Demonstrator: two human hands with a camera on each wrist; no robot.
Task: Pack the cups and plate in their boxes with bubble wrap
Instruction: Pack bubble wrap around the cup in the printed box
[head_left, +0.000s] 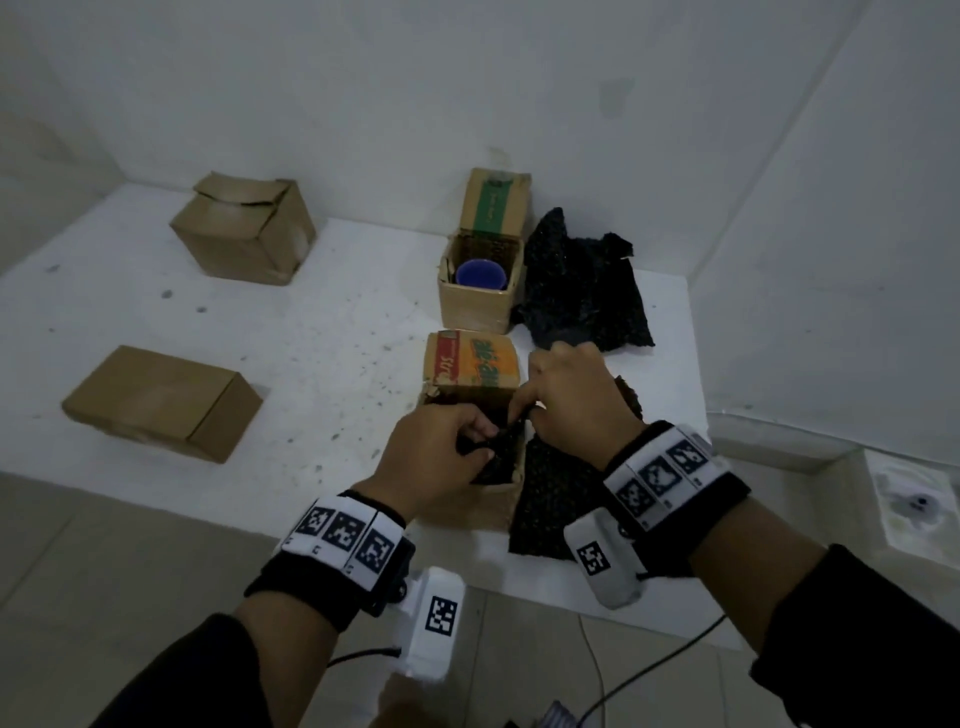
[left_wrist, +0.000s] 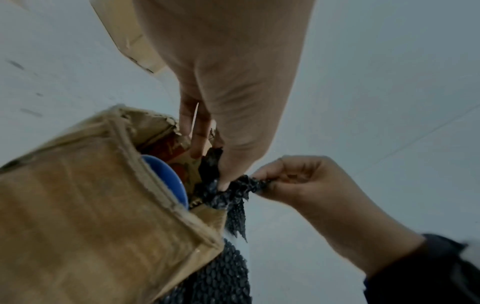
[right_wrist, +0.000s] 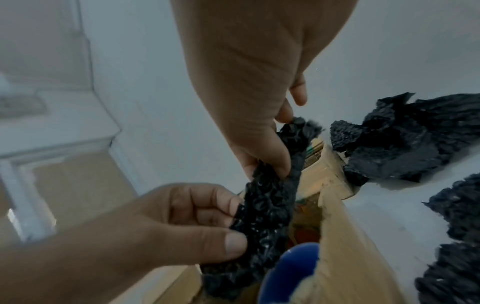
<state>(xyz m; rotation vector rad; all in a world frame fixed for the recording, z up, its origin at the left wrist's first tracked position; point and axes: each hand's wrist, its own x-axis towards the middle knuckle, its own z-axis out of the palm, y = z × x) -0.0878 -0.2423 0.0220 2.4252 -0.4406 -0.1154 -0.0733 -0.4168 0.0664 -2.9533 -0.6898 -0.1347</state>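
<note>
An open cardboard box (head_left: 470, 366) (left_wrist: 91, 226) (right_wrist: 345, 246) stands near the table's front edge, with a blue cup (left_wrist: 168, 179) (right_wrist: 291, 267) inside it. Above its opening, both hands hold a crumpled strip of black bubble wrap (head_left: 500, 457) (left_wrist: 242, 186) (right_wrist: 267, 205). My left hand (head_left: 480, 441) (left_wrist: 224, 183) (right_wrist: 228, 230) pinches one end and my right hand (head_left: 519, 415) (left_wrist: 262, 181) (right_wrist: 270, 166) pinches the other. A second open box (head_left: 475, 309) behind holds another blue cup (head_left: 480, 273). No plate is visible.
More black bubble wrap (head_left: 576, 280) (right_wrist: 402, 139) lies right of the far box, and another sheet (head_left: 556, 504) (right_wrist: 457, 226) lies right of the near box. A closed box (head_left: 244, 234) and a flat closed box (head_left: 161, 400) sit on the left of the white table (head_left: 322, 322).
</note>
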